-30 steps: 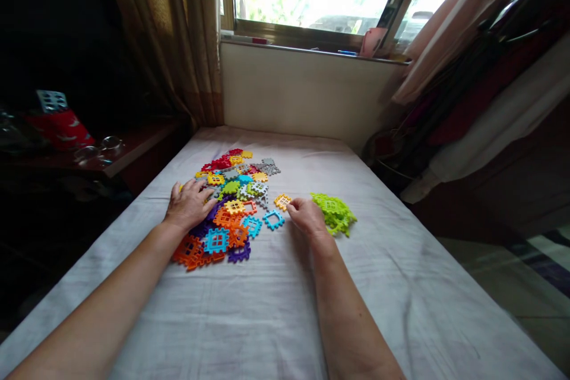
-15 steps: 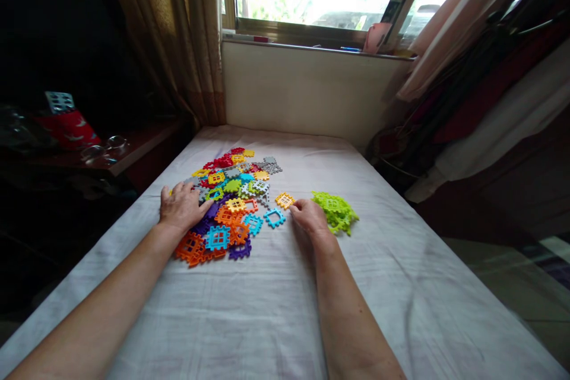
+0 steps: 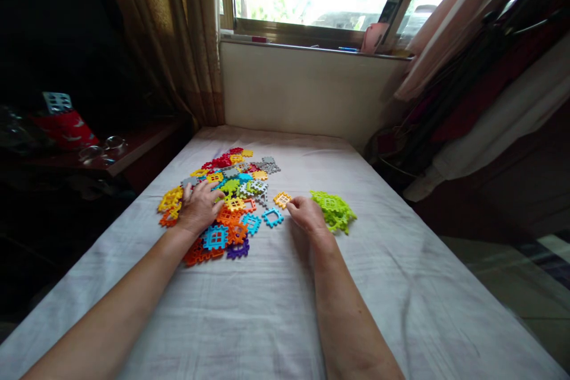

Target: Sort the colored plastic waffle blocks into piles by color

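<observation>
In the head view, the left hand lies palm down over the left side of a mixed pile of plastic pieces, its fingers spread and loosely bent; whether a piece is caught beneath the palm cannot be told. The right hand is curled, thumb and forefinger drawn together at the right edge of an orange-yellow window piece; they look to be at or touching that edge, but a firm pinch cannot be made out. This piece lies flat on the white sheet, to the left of the right hand and slightly farther off, and well to the right of the left hand, so the right hand is clearly the nearer one. It is roughly square, with no plain long axis. The mixed pile itself runs lengthwise from near to far, leaning a little rightward at its far end, where red pieces and grey pieces lie. A hollow blue frame sits just nearer than the orange-yellow piece, and a small cluster of yellow and orange pieces lies just left of the left hand. Just right of the right hand is a heap of lime-green pieces, apart from the mixed pile, so that the right hand lies between the two; whether it touches the green heap is unclear.
</observation>
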Demonstrator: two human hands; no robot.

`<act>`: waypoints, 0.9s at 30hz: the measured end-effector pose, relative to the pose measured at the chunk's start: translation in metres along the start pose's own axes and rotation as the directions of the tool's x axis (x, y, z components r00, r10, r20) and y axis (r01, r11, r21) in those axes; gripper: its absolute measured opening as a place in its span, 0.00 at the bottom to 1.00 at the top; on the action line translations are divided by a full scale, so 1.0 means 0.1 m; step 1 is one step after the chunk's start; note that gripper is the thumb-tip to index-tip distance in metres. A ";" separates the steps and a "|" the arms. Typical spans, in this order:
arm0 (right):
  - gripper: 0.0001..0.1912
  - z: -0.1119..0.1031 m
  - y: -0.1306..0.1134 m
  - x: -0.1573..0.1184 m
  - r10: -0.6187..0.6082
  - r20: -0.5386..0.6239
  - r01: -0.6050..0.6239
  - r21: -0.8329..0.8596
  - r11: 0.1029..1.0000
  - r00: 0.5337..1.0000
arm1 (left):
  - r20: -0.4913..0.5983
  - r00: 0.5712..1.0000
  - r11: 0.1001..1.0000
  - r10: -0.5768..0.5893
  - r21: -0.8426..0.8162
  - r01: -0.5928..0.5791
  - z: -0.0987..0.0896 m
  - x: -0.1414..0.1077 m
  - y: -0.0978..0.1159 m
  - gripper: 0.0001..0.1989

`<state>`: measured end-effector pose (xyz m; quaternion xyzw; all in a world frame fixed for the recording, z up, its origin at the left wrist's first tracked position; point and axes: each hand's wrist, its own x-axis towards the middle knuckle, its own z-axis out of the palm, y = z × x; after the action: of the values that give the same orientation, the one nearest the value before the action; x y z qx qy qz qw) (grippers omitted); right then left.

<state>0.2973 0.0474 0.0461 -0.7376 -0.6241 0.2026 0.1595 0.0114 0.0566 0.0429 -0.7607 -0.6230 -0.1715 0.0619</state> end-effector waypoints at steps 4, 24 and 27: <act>0.15 0.08 -0.11 0.01 -0.033 0.107 -0.011 0.390 0.921 0.994 | -0.041 0.984 0.978 0.175 -0.105 -0.178 0.01 -0.09 0.31 0.11; 0.22 -0.57 0.73 -0.02 0.332 -0.338 -0.321 0.090 0.943 0.880 | -0.030 0.986 0.972 0.167 0.175 -0.159 0.07 0.32 0.17 0.11; 0.23 -0.57 0.78 -0.03 0.375 -0.341 -0.370 0.082 0.925 0.862 | 0.013 0.986 0.955 0.169 0.246 -0.167 0.06 0.42 0.11 0.14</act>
<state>0.3920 0.0321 0.0582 -0.8672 -0.4298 0.0991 0.2311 0.0305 0.0952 0.0530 -0.7965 -0.5724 -0.0902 0.1728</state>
